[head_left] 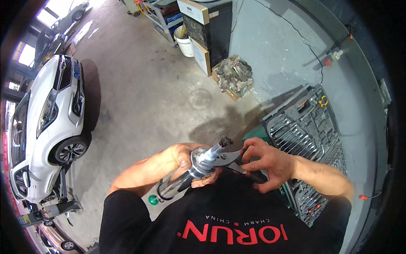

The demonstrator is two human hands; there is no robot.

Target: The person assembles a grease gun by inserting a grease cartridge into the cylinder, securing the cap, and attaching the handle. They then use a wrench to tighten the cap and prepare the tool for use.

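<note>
In front of my chest, my left hand (184,155) is wrapped around a shiny silver cylinder (174,184) with a tapered, pale nozzle end. Dark, clumpy matter (226,142) sticks to the nozzle tip. A green ball (153,200) shows at the cylinder's lower end. My right hand (270,163) grips the dark handles of a pair of pliers-like cutters (230,159). Their metal jaws lie against the side of the nozzle; whether they bite into it cannot be made out. The fingers under the cylinder are partly hidden.
An opened tool case (296,131) with wrenches and sockets lies to the right, beside the grey wall. Ahead stand a box of crumpled rags (235,76), a white bucket (184,44) and a dark cabinet (220,31). A white car (55,110) is at the left.
</note>
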